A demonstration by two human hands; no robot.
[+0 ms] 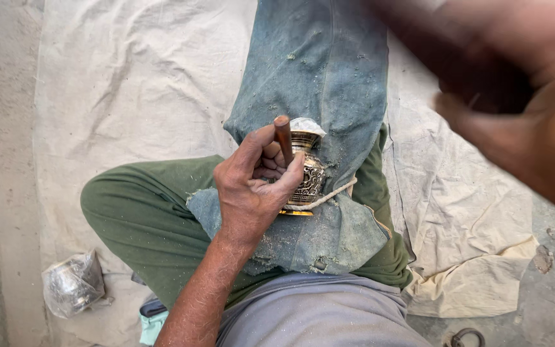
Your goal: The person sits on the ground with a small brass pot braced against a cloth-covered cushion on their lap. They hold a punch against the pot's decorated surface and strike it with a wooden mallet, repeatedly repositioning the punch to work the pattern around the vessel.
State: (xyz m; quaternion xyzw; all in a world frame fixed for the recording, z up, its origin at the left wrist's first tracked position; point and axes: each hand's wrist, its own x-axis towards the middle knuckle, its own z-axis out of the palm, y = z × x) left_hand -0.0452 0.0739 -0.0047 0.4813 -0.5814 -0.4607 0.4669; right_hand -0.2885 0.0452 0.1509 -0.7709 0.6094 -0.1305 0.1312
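Right now your left hand [252,186] sits near the middle of the frame, fingers curled around a slim reddish-brown punch [284,138] that stands nearly upright, its blunt top poking out above your thumb and forefinger. The grip is closed, the fingertips folded in toward the palm, and the heel of the hand presses against a small brass vase [306,173] with engraved patterning on its belly. That vase lies on its side just right of your hand, resting on a worn blue denim cloth [319,77] that runs from the top centre of the frame down over your lap. A pale cord [332,195] crosses the denim and passes over the lower part of the vase. Fine greenish shavings are scattered on the cloth around it.

Your right hand [515,96] fills the upper right of the frame, raised close to the camera and heavily blurred. It appears to be closed around something dark, but you cannot tell from this view what it holds or how tightly.

Your green trouser leg [142,205] is folded across the lower left, over a creased off-white sheet [130,71] spread on the ground. A crumpled clear plastic bag [73,283] lies at the lower left, well apart from the vase.
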